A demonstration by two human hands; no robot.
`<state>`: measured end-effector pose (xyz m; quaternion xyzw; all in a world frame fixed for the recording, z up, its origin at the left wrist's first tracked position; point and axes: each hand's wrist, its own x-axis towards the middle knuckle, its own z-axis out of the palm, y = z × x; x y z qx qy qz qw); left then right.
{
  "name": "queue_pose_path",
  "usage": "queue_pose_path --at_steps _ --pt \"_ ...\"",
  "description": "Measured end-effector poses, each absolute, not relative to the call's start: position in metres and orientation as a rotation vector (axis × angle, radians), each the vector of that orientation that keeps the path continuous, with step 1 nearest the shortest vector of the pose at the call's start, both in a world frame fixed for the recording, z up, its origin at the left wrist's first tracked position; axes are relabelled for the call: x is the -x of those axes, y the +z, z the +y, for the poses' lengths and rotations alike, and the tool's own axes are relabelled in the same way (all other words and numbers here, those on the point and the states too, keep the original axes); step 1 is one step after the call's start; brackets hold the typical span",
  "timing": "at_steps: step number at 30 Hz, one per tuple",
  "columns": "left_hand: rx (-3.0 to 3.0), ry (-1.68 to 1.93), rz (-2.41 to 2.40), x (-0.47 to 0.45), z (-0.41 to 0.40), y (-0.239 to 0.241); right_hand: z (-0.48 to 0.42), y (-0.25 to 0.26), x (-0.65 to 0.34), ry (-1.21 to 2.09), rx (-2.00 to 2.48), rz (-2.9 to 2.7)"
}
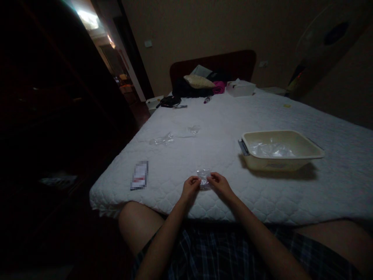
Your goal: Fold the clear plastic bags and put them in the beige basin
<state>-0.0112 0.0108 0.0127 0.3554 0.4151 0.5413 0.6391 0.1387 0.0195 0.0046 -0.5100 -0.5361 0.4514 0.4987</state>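
Between my hands, just over the near part of the bed, is a small clear plastic bag (204,179). My left hand (191,186) pinches its left edge, and the fingers of my right hand (220,183) are closed on its right side. The bag looks flat and shiny; whether anything is inside I cannot tell. To the right stands a cream plastic basin (284,164) with grey handles, holding a heap of clear plastic (271,149). Farther up the bed lie crumpled clear plastic pieces (163,139) and another clear piece (193,129).
A white quilted cover (215,144) spreads over the bed. A blurred-out phone-like rectangle (140,175) lies left of my hands. Near the headboard (241,59) are a pillow (199,81), a magenta roll (218,87), a white box (240,88) and a dark bag (171,101).
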Motion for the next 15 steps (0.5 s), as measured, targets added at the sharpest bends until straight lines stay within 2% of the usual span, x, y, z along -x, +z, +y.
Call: queue_pose_path --at_steps 6,15 --pt "-0.797 1.2 0.98 0.013 0.012 0.011 0.015 0.004 -0.136 1.007 1.221 -1.289" --pt "-0.782 1.186 0.948 0.014 0.011 0.011 0.018 0.018 -0.154 1.063 1.193 -1.116"
